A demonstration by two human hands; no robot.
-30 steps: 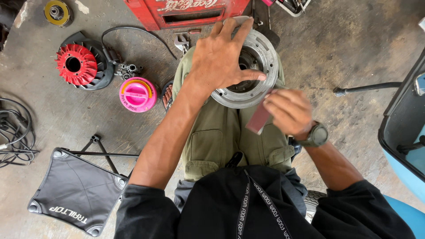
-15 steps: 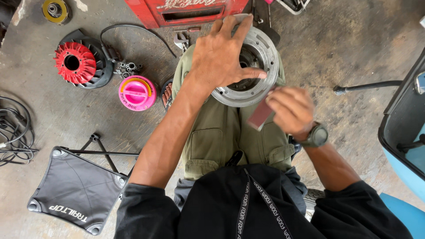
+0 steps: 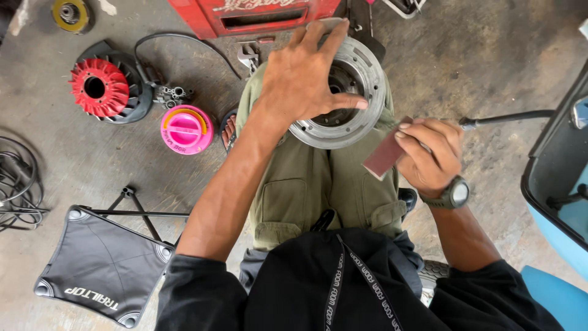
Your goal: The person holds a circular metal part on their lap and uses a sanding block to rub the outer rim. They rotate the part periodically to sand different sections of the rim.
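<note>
A round grey metal housing ring (image 3: 365, 92) rests on my knees, over olive trousers. My left hand (image 3: 306, 76) lies across its top and left side, fingers spread and thumb hooked over the rim, gripping it. My right hand (image 3: 432, 153), with a dark wristwatch, pinches a small reddish-brown piece of sandpaper (image 3: 387, 153) just off the ring's lower right edge. The sandpaper sits a little apart from the ring.
On the concrete floor to the left lie a red finned fan wheel (image 3: 98, 89), a pink round container (image 3: 186, 129), a small carburettor part (image 3: 173, 95) and coiled cables (image 3: 15, 184). A black folding stool (image 3: 98, 263) lies lower left. A red machine (image 3: 257, 12) stands ahead, a blue vehicle body (image 3: 557, 184) at right.
My right hand with the sandpaper has drawn slightly right and down, away from the ring's edge. My left hand keeps its hold on the ring.
</note>
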